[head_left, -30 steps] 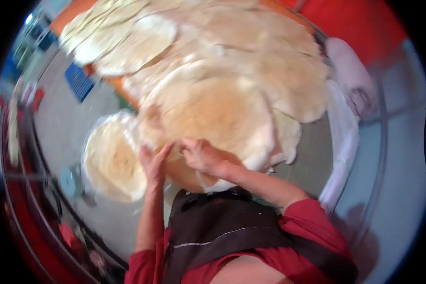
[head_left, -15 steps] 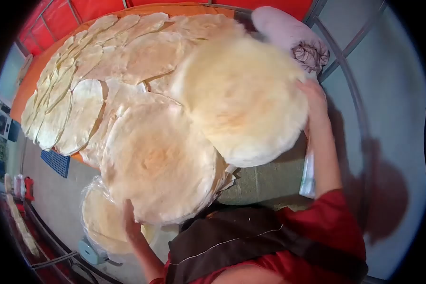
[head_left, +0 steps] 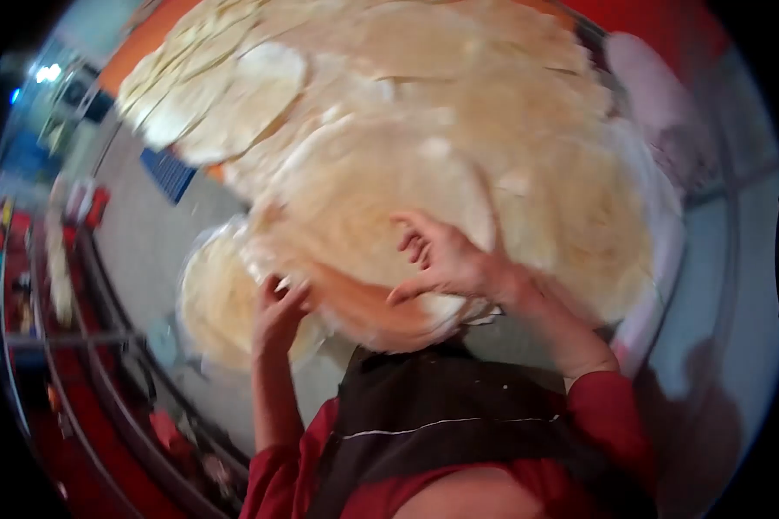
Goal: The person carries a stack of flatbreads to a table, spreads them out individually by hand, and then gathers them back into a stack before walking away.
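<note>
A stack of large, thin round flatbreads (head_left: 363, 190) lies in front of me, its near edge bending and drooping. At the left edge of the stack, my left hand (head_left: 279, 316) is curled, with the pale rim of a flatbread seemingly pinched between thumb and fingers; blur softens this. My right hand (head_left: 446, 259) hovers over the near part of the stack, thumb and forefinger spread apart, holding nothing. To the right lies another round flatbread (head_left: 580, 225), hanging partly over the near side.
Overlapping flatbreads (head_left: 242, 95) cover the surface beyond, over an orange cloth (head_left: 143, 48). A bagged flatbread pile (head_left: 221, 298) sits lower left. A rolled pink quilt (head_left: 662, 104) lies at the far right, and a blue perforated mat (head_left: 168, 175) is on the floor.
My right hand has let go of the flatbread at the right, now laid down, and moved left over the near stack. My left hand has risen slightly along its edge. The view has shifted.
</note>
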Demonstrator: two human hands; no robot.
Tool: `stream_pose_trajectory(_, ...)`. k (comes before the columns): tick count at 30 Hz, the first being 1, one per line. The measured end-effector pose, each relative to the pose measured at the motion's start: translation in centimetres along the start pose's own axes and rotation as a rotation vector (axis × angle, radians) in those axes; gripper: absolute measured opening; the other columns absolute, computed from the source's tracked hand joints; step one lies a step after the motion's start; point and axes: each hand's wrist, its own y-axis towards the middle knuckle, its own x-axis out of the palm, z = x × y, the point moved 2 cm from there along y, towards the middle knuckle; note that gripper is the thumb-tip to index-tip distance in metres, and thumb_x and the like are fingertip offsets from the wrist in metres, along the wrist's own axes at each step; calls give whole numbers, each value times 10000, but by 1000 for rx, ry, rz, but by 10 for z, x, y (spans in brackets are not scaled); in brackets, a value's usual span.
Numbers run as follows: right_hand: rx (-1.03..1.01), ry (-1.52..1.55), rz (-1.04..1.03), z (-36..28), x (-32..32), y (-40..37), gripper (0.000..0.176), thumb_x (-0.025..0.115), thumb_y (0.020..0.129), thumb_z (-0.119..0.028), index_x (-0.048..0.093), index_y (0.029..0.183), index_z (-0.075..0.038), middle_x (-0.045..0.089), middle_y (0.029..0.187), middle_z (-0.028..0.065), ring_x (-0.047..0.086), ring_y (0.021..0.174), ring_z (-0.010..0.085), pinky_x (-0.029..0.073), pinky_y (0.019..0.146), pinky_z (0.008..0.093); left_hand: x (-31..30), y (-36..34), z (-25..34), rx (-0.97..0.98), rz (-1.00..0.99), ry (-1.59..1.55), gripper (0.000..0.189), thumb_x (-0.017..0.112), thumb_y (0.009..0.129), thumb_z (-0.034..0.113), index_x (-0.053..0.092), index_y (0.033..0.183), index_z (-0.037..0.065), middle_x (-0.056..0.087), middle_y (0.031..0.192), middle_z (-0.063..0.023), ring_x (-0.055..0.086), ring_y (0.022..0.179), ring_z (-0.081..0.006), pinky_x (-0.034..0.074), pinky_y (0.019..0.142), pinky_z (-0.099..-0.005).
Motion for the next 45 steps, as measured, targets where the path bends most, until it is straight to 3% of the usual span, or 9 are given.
stream_pose_trajectory(6,111,136,-237,12,65,42,823,814,533,-193,366,1191,14,460,919,68,498,732,111,448,635,218,9,-4,3,20,-47,-201,497,692,701,143,441,1105,-2,590,891,-100,577,739,-146,456,547,-228)
stream_pose_trajectory(11,128,289,-189,20,68,43,345,639,740,-125,523,1024,30,571,768,57,543,698,92,462,624,226,5,-6,-5,16,-36,-228,490,682,707,116,432,1112,-3,591,907,-116,585,753,-161,466,546,-231)
stream_pose_trajectory(18,42,68,-160,3,85,32,453,715,687,-247,557,1005,35,608,805,81,572,761,105,472,655,249,5,-9,-8,-1,9,-290,451,665,690,68,460,1088,21,589,890,-82,583,743,-145,464,526,-232)
stream_pose_trajectory(23,53,-114,-173,26,82,41,151,454,828,-91,548,771,12,539,689,-29,470,631,42,421,532,243,-16,-18,-21,-126,188,-84,461,669,640,70,487,1061,24,587,901,-65,580,751,-134,468,563,-237)
stream_pose_trajectory(27,-202,-712,-41,58,157,25,294,503,729,-165,544,983,-24,559,723,191,552,637,307,425,540,389,12,-15,-35,89,189,-251,303,606,750,70,510,1023,-19,579,893,-105,582,760,-164,481,621,-278)
stream_pose_trajectory(30,-184,-383,-122,86,130,83,278,525,730,-160,550,993,-74,572,729,146,566,657,272,423,537,374,-13,-7,-65,-16,15,-542,332,518,822,137,462,1109,-22,559,1003,-121,561,878,-219,467,740,-342)
stream_pose_trajectory(34,-79,145,153,38,-85,119,235,551,711,-138,573,927,-46,580,720,112,569,647,216,441,551,324,-28,0,-97,-164,-159,-718,401,455,850,210,413,1209,36,464,1211,-118,415,1133,-270,297,967,-437)
stream_pose_trajectory(39,-202,248,639,2,-344,16,185,585,689,-111,602,843,-11,591,710,70,572,634,145,463,568,263,-23,-2,-94,-207,-79,-778,406,473,836,179,400,1201,14,471,1191,-129,431,1104,-280,324,947,-429)
stream_pose_trajectory(45,185,-187,1213,99,-414,-174,167,579,727,-108,570,822,29,593,800,133,587,743,190,475,644,311,-34,-1,-93,-285,-62,-734,396,494,819,203,430,1168,26,498,1148,-121,461,1056,-276,365,893,-427)
